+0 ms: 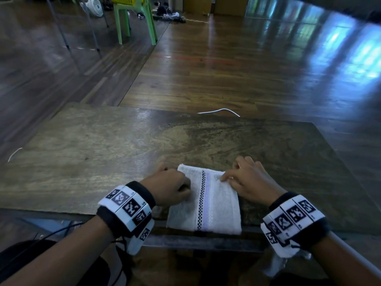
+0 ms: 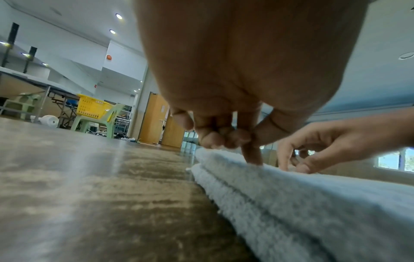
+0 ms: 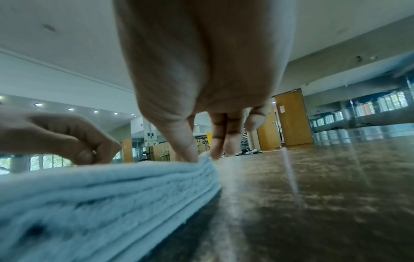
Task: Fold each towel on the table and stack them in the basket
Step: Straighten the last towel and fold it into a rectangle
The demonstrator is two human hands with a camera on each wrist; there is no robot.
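A white towel [image 1: 206,200] with a black checkered stripe lies folded into several layers at the near edge of the wooden table [image 1: 103,149]. My left hand [image 1: 172,188] is at its left edge with curled fingers. In the left wrist view the index tip presses on the towel [image 2: 291,191] beside the thumb. My right hand [image 1: 244,180] pinches the far right corner, thumb on top of the towel [image 3: 112,186] and fingers past its edge. The yellow basket [image 2: 91,108] sits on a green chair [image 2: 107,118] far off on the floor to the left.
A white cable [image 1: 220,111] lies on the floor just past the table's far edge. A white fan [image 1: 93,6] stands near the green chair [image 1: 134,21]. Bare tabletop stretches left of and beyond the towel.
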